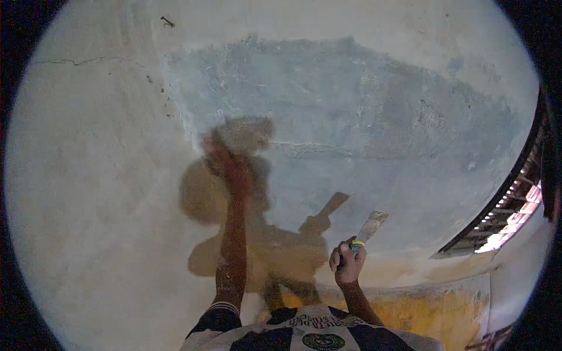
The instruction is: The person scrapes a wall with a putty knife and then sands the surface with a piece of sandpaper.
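My left hand (225, 164) is raised against the wall (111, 193), at the left edge of a grey patch (328, 93) on it. Motion and shadow smear its fingers, so I cannot tell whether it holds anything. A dark brownish shape overlaps the wall just above and right of that hand. Lower and to the right, my right hand (350, 264) is closed round the handle of a putty knife (372, 227). Its flat, stained metal blade points up and to the right, and a yellow band shows at the top of the handle.
A nail-like piece of metal (167, 22) sticks out at the upper left, above a thin crack (73, 61). Brown shadows of my body and the tool fall across the wall. Yellow paint (433, 310) covers its lower part. Roof structure (515, 216) shows at the right.
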The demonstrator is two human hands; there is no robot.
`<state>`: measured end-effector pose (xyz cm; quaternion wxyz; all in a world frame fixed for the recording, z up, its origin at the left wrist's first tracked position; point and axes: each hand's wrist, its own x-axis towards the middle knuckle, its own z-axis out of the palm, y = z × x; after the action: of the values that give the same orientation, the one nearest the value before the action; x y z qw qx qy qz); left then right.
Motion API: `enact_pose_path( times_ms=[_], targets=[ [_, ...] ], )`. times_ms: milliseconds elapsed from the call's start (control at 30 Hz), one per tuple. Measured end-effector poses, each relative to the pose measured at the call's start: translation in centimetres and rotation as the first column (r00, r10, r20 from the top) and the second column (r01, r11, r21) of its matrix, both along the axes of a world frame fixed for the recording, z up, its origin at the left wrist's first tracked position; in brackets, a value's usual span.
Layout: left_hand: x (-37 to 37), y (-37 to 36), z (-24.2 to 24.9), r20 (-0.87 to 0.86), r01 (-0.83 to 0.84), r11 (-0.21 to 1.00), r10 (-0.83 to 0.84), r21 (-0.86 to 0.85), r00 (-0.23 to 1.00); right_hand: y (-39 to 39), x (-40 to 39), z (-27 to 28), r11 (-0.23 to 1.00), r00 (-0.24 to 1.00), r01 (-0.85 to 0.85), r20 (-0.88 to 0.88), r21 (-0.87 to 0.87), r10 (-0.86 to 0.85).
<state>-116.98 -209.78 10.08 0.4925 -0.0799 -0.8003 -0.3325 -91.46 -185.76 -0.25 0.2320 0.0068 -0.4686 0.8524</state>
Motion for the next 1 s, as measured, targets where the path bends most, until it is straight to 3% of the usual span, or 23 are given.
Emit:
enact_pose_path(
  times_ms=[100,167,267,367,467,567,667,800,933,1000],
  targets=[
    [1.2,-1.1,2.2,0.007,-0.050,0.990,0.050,0.132,0.999,-2.6,0.1,0.3,0.994,1.000,0.016,0.004,-0.112,-0.015],
    [2.3,-0.3,0.5,0.009,-0.026,0.993,0.025,0.112,1.000,-3.9,0.6,0.1,0.981,0.997,0.032,0.075,-0.193,-0.018],
    [3.5,-0.8,-1.3,0.030,0.018,1.000,-0.019,0.006,0.999,-4.8,0.6,0.0,0.995,0.999,0.021,-0.030,-0.102,-0.024],
    [4.3,-1.8,1.4,0.085,0.015,0.991,-0.026,0.131,0.996,-5.0,0.7,-0.3,0.996,0.998,0.053,0.025,-0.071,-0.051],
    [-0.1,-0.8,-6.1,0.089,-0.165,0.974,0.181,-0.156,0.980,-6.1,1.0,0.6,0.994,0.998,0.061,0.039,-0.086,-0.057],
    [4.9,0.8,-5.1,0.143,0.120,0.931,-0.074,-0.345,0.987,-6.5,0.7,0.0,0.999,0.999,0.028,0.044,-0.033,-0.026],
    [3.1,-1.1,-3.9,0.112,0.100,0.969,-0.076,-0.227,0.991,-6.7,0.4,0.5,0.999,0.998,0.053,0.043,0.010,-0.053],
    [0.6,-3.1,-2.9,0.138,-0.009,0.999,0.003,0.039,0.990,-6.9,0.8,0.3,0.993,0.993,0.083,0.095,-0.079,-0.076],
    [3.5,-1.3,-9.4,0.270,0.075,0.997,-0.068,-0.017,0.960,-6.6,1.2,0.3,0.990,0.995,0.093,0.057,-0.110,-0.087],
    [4.1,-1.5,-8.8,0.279,0.088,0.995,-0.074,-0.040,0.957,-6.4,1.0,0.4,0.990,0.994,0.109,0.040,-0.088,-0.106]
  ],
)
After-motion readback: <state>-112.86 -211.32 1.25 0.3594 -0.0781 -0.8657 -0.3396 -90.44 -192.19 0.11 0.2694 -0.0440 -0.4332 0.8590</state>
